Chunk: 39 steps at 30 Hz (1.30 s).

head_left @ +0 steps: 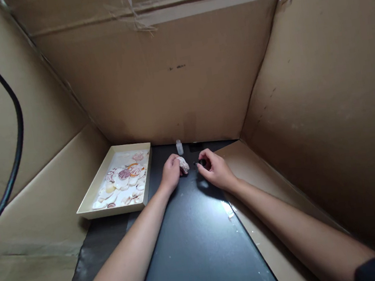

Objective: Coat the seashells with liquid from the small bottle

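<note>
Makeshift craft or hobby station, not kitchen or office. Cardboard walls (174, 91) closing in on three sides plus overhead, seams taped, creases showing. Dark table (194, 245) running down middle, dusted with pale specks. Shallow cream tray (88, 209) sitting at left on table, holding sorted shells (125, 178), white and reddish. Small bottle (179, 147) standing by back wall. Black cable (17, 135) hanging along left wall. Light falling from above, nothing of wider room showing.

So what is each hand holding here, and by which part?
Left hand holds a seashell by its near edge; right hand pinches a small dark object, too small to identify.
</note>
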Tool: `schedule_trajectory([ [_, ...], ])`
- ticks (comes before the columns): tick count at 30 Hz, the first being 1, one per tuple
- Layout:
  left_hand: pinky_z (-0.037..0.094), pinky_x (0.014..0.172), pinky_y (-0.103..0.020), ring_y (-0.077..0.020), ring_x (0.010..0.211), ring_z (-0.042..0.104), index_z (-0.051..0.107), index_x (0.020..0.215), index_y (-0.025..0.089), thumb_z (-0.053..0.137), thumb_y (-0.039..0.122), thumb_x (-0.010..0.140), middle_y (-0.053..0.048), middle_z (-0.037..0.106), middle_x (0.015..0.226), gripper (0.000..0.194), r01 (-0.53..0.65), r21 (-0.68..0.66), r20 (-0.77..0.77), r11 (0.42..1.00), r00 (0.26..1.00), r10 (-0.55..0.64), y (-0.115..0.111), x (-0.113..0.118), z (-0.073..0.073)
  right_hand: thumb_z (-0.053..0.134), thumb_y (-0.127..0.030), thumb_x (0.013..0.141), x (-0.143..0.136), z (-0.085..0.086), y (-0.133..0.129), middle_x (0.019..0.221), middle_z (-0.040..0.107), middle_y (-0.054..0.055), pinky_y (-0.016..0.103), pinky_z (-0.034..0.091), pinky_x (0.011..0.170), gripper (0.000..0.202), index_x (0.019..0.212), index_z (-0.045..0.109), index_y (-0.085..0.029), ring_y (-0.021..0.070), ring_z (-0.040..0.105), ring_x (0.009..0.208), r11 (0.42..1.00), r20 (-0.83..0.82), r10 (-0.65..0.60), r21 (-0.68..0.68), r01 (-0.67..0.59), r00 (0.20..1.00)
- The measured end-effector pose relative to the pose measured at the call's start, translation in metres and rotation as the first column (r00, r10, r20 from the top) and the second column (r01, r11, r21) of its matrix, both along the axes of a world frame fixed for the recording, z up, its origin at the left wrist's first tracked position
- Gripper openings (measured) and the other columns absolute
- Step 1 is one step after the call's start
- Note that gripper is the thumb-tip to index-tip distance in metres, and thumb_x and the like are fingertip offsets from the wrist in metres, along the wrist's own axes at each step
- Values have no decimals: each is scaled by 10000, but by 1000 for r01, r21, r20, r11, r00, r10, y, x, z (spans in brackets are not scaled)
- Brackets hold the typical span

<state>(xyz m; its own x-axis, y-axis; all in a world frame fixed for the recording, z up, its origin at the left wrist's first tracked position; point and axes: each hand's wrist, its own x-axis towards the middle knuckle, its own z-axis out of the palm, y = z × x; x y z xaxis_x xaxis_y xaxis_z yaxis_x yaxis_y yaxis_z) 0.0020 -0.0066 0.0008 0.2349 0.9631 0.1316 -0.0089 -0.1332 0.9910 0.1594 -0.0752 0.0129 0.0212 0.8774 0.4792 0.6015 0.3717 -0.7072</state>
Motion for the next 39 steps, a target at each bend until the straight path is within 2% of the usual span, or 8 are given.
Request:
schedule_trajectory([
  [5,360,412,-192,-100,423,528,457,700,184,379,190,762,34,547,511,100,19,-15,37,1000,999,-18,0,-1,0,517,-287,823,0,0,0,718,512,-25,225,368,565,143,941,490,-210,117,472,594,998,-23,63,12,-62,998],
  [9,360,407,-201,-108,415,527,450,707,187,381,195,746,31,564,516,80,56,-67,83,996,995,-50,1,-1,1,544,-285,797,-1,0,0,681,481,-39,225,358,557,135,892,483,-211,110,452,568,999,-4,26,26,-26,1000],
  [13,372,440,-198,-101,449,528,466,691,179,413,183,722,27,568,534,62,38,-72,107,997,994,-30,1,-1,1,538,-297,807,-1,2,-1,678,478,-42,221,358,556,149,907,471,-209,105,451,561,997,-30,73,31,-72,997],
  [18,339,452,-190,-89,469,510,485,678,174,432,173,713,27,558,543,64,7,-46,103,999,995,-2,1,-2,0,542,-280,784,-1,3,-2,677,468,-43,223,343,554,133,869,465,-212,104,432,560,999,-2,22,25,-22,1000],
  [25,340,452,-196,-96,464,515,488,693,175,438,189,726,27,560,537,62,-8,-51,81,999,997,12,2,-1,1,543,-285,776,-2,3,-2,663,471,-48,223,338,550,141,856,446,-219,107,433,548,999,44,32,-21,-31,999],
  [31,353,450,-189,-96,461,523,485,691,177,445,204,727,29,561,525,60,1,-50,86,999,996,3,2,-1,1,521,-302,800,-1,3,-2,662,471,-46,215,338,543,133,867,446,-214,106,448,553,997,17,72,-20,-72,997],
  [35,364,450,-188,-98,465,531,490,694,174,448,206,720,27,569,530,59,-7,-43,69,999,998,10,1,-1,1,538,-277,769,-2,4,-3,614,470,-57,218,333,546,123,838,455,-217,107,439,527,997,88,33,-75,-26,996],
  [39,371,448,-189,-101,474,545,486,703,177,451,222,726,27,579,549,62,-19,-36,66,999,998,21,1,-1,2,523,-282,783,-2,5,-3,685,508,-39,214,350,555,118,854,457,-215,104,454,554,997,43,73,-33,-72,996],
])
